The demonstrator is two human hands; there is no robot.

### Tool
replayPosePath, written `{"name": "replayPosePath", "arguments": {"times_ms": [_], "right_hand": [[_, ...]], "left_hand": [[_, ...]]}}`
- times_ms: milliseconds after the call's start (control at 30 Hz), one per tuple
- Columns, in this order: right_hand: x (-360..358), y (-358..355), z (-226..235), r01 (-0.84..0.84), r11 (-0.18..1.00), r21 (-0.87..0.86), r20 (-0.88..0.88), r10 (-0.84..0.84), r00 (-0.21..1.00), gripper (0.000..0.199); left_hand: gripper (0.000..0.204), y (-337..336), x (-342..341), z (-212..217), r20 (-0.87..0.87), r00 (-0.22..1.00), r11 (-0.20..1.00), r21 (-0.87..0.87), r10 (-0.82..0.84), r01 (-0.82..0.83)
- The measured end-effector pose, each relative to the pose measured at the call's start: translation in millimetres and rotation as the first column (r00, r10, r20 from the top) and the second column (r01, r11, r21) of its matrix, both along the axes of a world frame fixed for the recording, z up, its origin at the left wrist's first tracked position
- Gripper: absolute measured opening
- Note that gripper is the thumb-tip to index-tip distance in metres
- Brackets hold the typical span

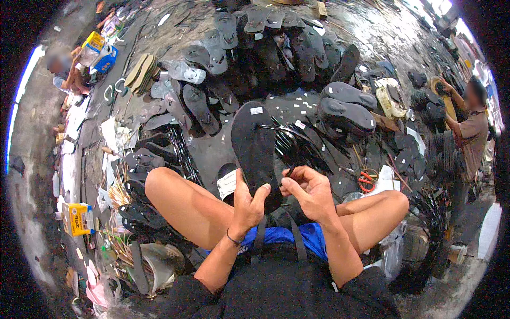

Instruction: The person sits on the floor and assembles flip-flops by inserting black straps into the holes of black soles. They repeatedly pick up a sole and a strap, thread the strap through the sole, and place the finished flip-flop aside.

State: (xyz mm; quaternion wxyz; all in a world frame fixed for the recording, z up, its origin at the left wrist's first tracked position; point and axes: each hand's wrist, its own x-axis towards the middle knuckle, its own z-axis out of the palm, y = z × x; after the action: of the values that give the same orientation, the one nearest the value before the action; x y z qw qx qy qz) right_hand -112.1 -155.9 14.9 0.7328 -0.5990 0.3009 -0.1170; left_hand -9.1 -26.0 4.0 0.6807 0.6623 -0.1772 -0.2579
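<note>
The black sole (248, 141) is held centrally, lengthwise from near to far — likely light and bendy, best taken by its near edges. The left hand (249, 199) clasps its near end, thumb on top; the right hand (308, 191) curls just right, fingertips drawn together — on what, I cannot tell.

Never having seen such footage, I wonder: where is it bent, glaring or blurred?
In the head view, the fisheye lens bows the scene inside black corners; glare whitens the grey floor at upper right; the black foot-shaped sole in the left hand looks dark; blur covers a person's head at far left and another head at far right.
</note>
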Motion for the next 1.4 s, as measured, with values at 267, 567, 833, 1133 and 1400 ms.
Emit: {"name": "replayPosePath", "arguments": {"times_ms": [267,567,833,1133,1400], "right_hand": [[10.5,15.2,6.9,0.157,0.803,-0.575,0.033,-0.169,0.985,0.015],[7.3,-2.4,5.5,-0.098,0.907,-0.410,-0.057,0.082,0.995,0.017],[6.7,-26.0,-4.6,-0.007,0.989,0.145,0.116,-0.010,0.993,0.054],[-5.3,-50.7,-26.8,0.174,0.982,0.067,0.258,-0.186,0.948,0.020],[-10.4,-45.1,-38.9,0.358,0.827,0.433,0.210,-0.479,0.853,0.025]], "left_hand": [[0.056,3.6,-10.1,-11.1,0.040,0.992,0.991,0.071,-0.117,0.114],[0.048,10.5,-10.9,-13.8,0.042,0.999,0.996,0.081,-0.026,0.023],[0.076,26.7,26.0,4.2,-0.328,0.933,0.984,0.049,-0.148,0.173],[0.059,67.7,74.1,24.4,-0.292,0.751,0.682,0.315,-0.592,0.660],[0.026,65.7,72.8,34.3,-0.162,0.965,0.978,0.065,0.205,-0.197]]}}
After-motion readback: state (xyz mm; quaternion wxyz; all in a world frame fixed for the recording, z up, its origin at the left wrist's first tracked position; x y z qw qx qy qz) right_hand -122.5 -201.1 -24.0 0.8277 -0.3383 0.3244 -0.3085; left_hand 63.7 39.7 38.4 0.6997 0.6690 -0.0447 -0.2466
